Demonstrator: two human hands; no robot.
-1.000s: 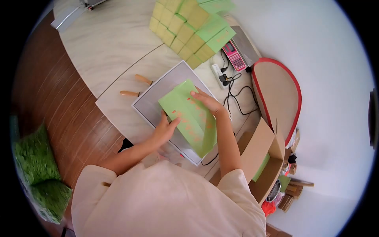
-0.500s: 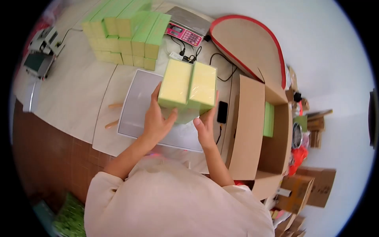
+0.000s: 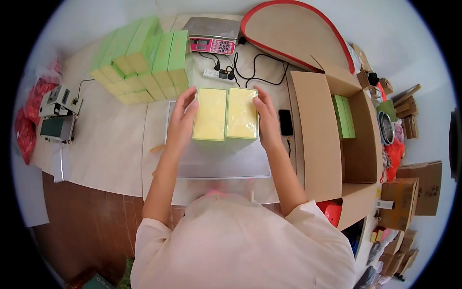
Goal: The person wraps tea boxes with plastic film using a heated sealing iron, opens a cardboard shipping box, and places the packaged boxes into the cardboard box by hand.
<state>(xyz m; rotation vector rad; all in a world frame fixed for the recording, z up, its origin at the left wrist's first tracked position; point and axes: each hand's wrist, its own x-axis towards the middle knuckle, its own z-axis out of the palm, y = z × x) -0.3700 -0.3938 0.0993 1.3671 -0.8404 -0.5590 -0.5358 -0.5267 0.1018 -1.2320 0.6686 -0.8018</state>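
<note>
Two film-wrapped boxes with pale yellow faces and light green edges stand side by side in front of me, a left box [image 3: 210, 114] and a right box [image 3: 242, 114]. My left hand [image 3: 182, 115] presses against the outer side of the left one, its fingers near the upper corner. From the other side, my right hand [image 3: 268, 118] grips the right box, with fingertips over its edge. Beneath them lies a grey board [image 3: 224, 168] with a pale rim. Whether the boxes rest on it or hang just above, I cannot tell.
Similar green boxes [image 3: 142, 62] are stacked at the back left. Behind are a pink-fronted scale [image 3: 211, 36] and a power strip [image 3: 219, 75] with cables. To the right lie a phone [image 3: 285, 123] and an open carton [image 3: 322, 139] holding green boxes. A small machine [image 3: 58, 113] stands far left.
The two boxes were tilted and staggered; now their yellow faces line up evenly. My hands have shifted from beneath them to their outer sides. The camera view has turned.
</note>
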